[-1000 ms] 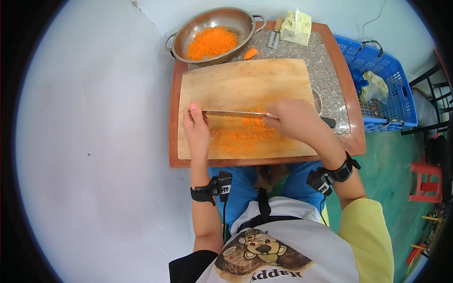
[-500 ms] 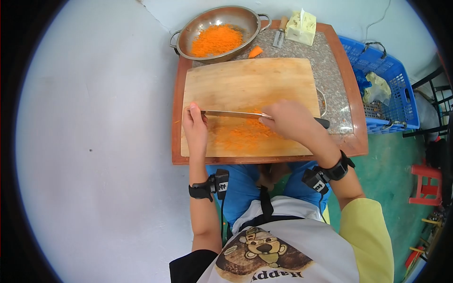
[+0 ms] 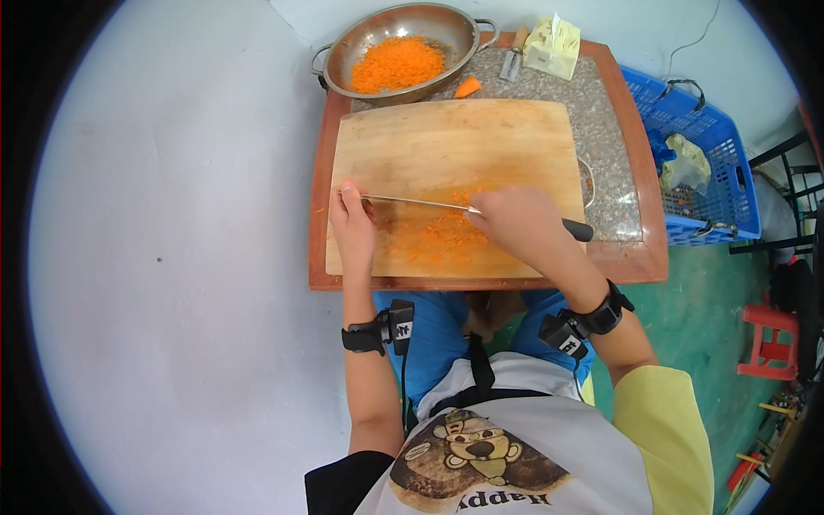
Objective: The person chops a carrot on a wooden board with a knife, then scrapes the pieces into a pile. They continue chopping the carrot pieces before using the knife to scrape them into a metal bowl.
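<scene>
A kitchen knife (image 3: 416,202) spans the wooden cutting board (image 3: 446,129) from left to right, its blade seen nearly edge-on. My right hand (image 3: 519,219) is wrapped round the black-handled end. At the other end, my left hand (image 3: 352,219) pinches the blade's tip between thumb and fingers, over the board's left edge. Finely chopped carrot (image 3: 451,243) is scattered on the board under and in front of the blade. Beyond the board, a two-handled metal pan (image 3: 339,64) holds a heap of chopped carrot (image 3: 399,64).
An orange carrot piece (image 3: 468,87) lies behind the board. A wooden-handled peeler or scraper (image 3: 511,62) and a tissue pack (image 3: 552,47) are at the back of the table (image 3: 620,163). On the right are a blue plastic basket (image 3: 730,184) and a red stool (image 3: 770,343).
The knife and both hands keep their grip, with the blade tilting a little and the right hand shifting slightly left. The whole view has shifted slightly.
</scene>
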The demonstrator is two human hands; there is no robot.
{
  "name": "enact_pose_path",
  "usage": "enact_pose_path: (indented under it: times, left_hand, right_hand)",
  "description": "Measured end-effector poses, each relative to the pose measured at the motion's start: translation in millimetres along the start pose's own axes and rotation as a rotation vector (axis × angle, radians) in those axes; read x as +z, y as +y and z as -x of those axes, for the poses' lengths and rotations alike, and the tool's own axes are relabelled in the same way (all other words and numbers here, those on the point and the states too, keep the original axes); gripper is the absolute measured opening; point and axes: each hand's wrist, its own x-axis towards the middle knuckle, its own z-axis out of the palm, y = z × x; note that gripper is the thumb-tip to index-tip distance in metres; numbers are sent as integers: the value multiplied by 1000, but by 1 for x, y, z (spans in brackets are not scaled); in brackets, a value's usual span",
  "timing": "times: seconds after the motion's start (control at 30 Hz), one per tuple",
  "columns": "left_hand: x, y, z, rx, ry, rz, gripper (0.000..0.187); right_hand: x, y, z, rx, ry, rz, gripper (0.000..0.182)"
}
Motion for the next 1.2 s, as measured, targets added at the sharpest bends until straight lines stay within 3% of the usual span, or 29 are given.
enact_pose_path:
  times: [0.4, 0.47, 0.63, 1.2]
  left_hand:
    - [25, 7, 23, 16, -46, 26, 32]
    - [19, 4, 21, 31, -31, 17, 33]
    - [3, 6, 8, -11, -86, -24, 37]
    - [0, 7, 12, 39, -5, 19, 33]
  right_hand:
    - [-15, 15, 25, 56, -48, 15, 26]
    - [-7, 14, 24, 22, 45, -9, 25]
    - [-3, 7, 15, 21, 49, -27, 25]
    - [0, -6, 16, 31, 15, -6, 22]
